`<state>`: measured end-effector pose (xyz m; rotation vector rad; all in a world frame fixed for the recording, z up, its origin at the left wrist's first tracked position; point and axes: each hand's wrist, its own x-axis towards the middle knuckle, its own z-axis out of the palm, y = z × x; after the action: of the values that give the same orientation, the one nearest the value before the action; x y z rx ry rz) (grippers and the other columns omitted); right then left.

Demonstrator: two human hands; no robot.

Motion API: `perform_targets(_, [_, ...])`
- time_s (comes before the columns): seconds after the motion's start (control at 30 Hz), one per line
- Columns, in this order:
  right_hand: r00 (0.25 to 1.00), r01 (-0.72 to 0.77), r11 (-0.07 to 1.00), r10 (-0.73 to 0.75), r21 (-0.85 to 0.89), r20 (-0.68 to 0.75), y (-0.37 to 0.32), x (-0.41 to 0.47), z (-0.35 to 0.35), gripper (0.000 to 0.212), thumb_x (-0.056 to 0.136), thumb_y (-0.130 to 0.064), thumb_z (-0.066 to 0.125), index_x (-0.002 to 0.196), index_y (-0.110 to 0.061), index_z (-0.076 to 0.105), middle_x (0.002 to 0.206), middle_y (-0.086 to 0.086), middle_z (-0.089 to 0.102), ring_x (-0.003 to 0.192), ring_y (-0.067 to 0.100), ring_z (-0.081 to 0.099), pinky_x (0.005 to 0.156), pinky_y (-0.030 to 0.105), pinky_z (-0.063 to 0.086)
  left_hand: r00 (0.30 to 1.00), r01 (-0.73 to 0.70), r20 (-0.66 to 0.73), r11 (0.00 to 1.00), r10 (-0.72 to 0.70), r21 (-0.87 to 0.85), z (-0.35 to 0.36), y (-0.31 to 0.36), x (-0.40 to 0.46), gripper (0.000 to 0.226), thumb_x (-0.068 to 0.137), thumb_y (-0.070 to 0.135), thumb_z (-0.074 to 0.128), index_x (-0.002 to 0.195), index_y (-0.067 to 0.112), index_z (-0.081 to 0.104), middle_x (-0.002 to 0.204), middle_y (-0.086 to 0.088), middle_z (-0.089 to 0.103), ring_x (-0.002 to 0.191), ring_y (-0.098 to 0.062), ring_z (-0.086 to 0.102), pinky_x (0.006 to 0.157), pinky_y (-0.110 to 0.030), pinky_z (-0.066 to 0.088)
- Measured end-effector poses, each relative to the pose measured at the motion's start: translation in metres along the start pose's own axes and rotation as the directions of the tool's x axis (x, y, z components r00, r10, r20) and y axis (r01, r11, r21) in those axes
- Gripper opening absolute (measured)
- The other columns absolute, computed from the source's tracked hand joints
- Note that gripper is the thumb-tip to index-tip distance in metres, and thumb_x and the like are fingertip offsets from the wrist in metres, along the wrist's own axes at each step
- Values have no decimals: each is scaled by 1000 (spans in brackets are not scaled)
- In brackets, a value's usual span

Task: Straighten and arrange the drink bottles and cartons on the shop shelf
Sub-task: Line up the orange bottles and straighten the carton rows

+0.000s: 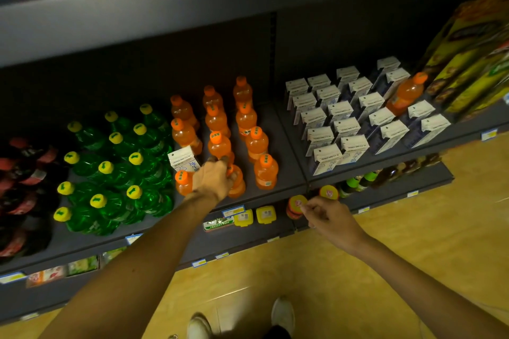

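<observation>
Orange drink bottles (pixel 256 143) stand in three rows on the dark shelf (pixel 286 181). My left hand (pixel 213 180) grips the top of the front bottle of the middle row (pixel 237 183). A white milk carton (pixel 183 159) stands among the orange bottles, just left of that hand. One orange bottle (pixel 407 93) stands among the white cartons (pixel 345 124) on the right part of the shelf. My right hand (pixel 329 216) hangs below the shelf edge, fingers loosely curled, holding nothing.
Green bottles with yellow caps (pixel 115 168) fill the shelf to the left, dark red-labelled bottles (pixel 19 190) beyond them. Yellow packages (pixel 473 63) stand at the far right. Lower shelves hold small yellow tubs (pixel 265 215) and jars. My shoes (pixel 282 314) are on the wooden floor.
</observation>
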<state>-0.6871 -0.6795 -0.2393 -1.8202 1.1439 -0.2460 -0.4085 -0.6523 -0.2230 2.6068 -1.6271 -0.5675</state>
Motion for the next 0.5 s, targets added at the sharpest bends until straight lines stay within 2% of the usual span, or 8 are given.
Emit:
perform_targets(0.23, [1000, -2, 1000, 2, 14, 4, -22, 8, 11, 10, 93, -28, 57, 86, -23, 64, 65, -3, 64, 61, 3, 61, 57, 15, 45, 998, -68, 2, 997, 68, -21, -11, -14, -10, 47, 94, 48, 45, 133, 24, 39, 124, -10, 49, 106, -33, 56, 79, -42, 50])
perform_targets(0.37, [998, 63, 997, -62, 43, -24, -58, 20, 23, 12, 93, -25, 58, 83, -30, 60, 66, -4, 61, 64, 8, 61, 60, 26, 52, 993, -67, -102, 998, 66, -8, -29, -36, -17, 41, 97, 46, 38, 129, 21, 44, 124, -9, 51, 108, -34, 55, 78, -42, 47])
perform_targets(0.5, [995, 93, 993, -92, 68, -26, -91, 32, 43, 11, 94, -28, 56, 91, -21, 64, 68, -3, 63, 62, 5, 60, 61, 30, 53, 979, -70, -192, 998, 69, 0, -49, -77, -14, 32, 97, 35, 41, 123, 17, 49, 122, -10, 52, 108, -35, 55, 74, -41, 47])
